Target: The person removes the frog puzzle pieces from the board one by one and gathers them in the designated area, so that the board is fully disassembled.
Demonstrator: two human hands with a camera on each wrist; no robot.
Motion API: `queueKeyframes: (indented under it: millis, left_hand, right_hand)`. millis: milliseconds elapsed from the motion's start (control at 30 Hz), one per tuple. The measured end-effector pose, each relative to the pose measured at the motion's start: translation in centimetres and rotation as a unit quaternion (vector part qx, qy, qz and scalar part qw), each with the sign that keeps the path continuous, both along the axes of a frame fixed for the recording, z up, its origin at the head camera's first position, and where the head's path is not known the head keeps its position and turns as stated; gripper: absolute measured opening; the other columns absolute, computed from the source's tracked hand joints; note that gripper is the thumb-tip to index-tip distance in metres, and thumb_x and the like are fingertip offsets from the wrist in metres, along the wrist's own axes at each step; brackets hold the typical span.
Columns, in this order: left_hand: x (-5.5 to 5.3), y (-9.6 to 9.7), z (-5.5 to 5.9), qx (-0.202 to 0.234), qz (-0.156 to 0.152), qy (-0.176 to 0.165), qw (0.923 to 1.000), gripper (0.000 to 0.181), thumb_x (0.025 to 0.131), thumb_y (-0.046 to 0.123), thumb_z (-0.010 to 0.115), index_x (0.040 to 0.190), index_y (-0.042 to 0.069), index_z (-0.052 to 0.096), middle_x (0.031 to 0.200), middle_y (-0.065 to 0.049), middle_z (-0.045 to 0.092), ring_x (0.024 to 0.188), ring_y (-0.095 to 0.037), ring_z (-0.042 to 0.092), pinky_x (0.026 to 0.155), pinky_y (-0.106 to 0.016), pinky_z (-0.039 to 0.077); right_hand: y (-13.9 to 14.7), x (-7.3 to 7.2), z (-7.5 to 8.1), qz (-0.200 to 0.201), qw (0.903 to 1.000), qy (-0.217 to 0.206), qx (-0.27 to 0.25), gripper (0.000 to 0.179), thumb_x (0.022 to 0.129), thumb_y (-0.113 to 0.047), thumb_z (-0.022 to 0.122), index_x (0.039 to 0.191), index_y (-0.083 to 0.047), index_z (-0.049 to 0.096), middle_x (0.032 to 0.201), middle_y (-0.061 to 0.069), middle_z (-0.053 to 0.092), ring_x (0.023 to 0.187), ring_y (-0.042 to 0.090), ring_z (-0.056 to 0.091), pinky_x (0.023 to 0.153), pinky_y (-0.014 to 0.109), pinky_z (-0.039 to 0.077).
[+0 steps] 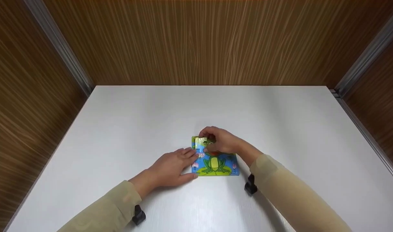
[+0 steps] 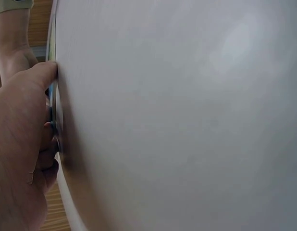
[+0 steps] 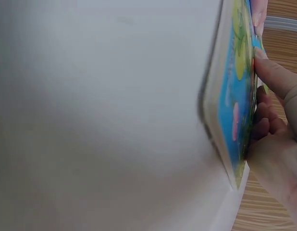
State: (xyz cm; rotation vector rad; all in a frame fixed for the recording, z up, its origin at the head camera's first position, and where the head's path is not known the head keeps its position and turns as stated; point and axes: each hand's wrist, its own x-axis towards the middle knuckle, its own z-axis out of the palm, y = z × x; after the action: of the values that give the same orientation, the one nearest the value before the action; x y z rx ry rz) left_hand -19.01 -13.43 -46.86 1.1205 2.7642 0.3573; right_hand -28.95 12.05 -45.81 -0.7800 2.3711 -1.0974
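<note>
A frog jigsaw puzzle (image 1: 214, 164) lies flat on the white table, its face blue and green with pink flowers. My left hand (image 1: 172, 167) rests at its left edge, fingers spread, thumb by the lower left corner. With thumb and fingers, my right hand (image 1: 224, 140) pinches a light-coloured puzzle piece (image 1: 201, 143) over the upper left part of the picture. The frog's head is partly hidden by that hand. In the right wrist view the puzzle's thick pale edge (image 3: 219, 122) shows beside the right hand (image 3: 278, 120). The left wrist view has the left hand (image 2: 18, 130) low against the tabletop.
The white table (image 1: 135, 119) spreads around the puzzle on every side. Wood-grain panels (image 1: 190, 42) stand at the back and both sides, with metal strips (image 1: 62, 48) at the corners. Each sleeve carries a small black clip (image 1: 250, 185) at the wrist.
</note>
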Motion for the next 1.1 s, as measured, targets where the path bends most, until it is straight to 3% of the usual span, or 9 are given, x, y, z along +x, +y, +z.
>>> queueKeyframes:
  millis: [467, 633, 900, 1100]
  left_hand:
    - [0.1, 0.1, -0.1, 0.003, 0.002, 0.0, 1.0, 0.074, 0.107, 0.056, 0.05, 0.162, 0.007, 0.044, 0.166, -0.011, 0.043, 0.156, -0.029, 0.035, 0.125, -0.045, 0.03]
    - [0.2, 0.0, -0.2, -0.003, 0.004, 0.0, 1.0, 0.075, 0.107, 0.058, 0.049, 0.163, 0.009, 0.043, 0.166, -0.011, 0.042, 0.157, -0.028, 0.034, 0.125, -0.045, 0.03]
    - [0.4, -0.4, -0.3, -0.003, 0.011, -0.003, 0.9999, 0.073, 0.106, 0.056, 0.052, 0.162, 0.01, 0.045, 0.166, -0.01, 0.042, 0.156, -0.028, 0.035, 0.125, -0.046, 0.031]
    - [0.5, -0.6, -0.5, -0.001, 0.017, -0.006, 0.9998, 0.073, 0.106, 0.056, 0.052, 0.162, 0.009, 0.045, 0.166, -0.011, 0.042, 0.156, -0.029, 0.035, 0.125, -0.046, 0.031]
  right_hand:
    - [0.4, 0.0, -0.4, -0.045, 0.9985, 0.03, 0.001, 0.043, 0.094, -0.017, 0.083, 0.135, -0.011, 0.071, 0.119, 0.003, 0.068, 0.103, 0.023, 0.061, 0.098, 0.037, 0.054]
    - [1.2, -0.1, 0.4, -0.061, 0.9969, 0.045, -0.022, 0.041, 0.095, -0.021, 0.082, 0.134, -0.011, 0.072, 0.122, 0.002, 0.071, 0.107, 0.022, 0.064, 0.098, 0.039, 0.056]
    - [4.8, -1.6, 2.1, -0.092, 0.9924, 0.078, -0.025, 0.041, 0.095, -0.02, 0.081, 0.134, -0.011, 0.072, 0.131, 0.003, 0.071, 0.119, 0.026, 0.061, 0.1, 0.045, 0.05]
    - [8.1, -2.7, 1.7, -0.125, 0.9886, 0.084, -0.01, 0.042, 0.096, -0.018, 0.081, 0.135, -0.009, 0.072, 0.133, 0.007, 0.07, 0.12, 0.028, 0.062, 0.101, 0.047, 0.051]
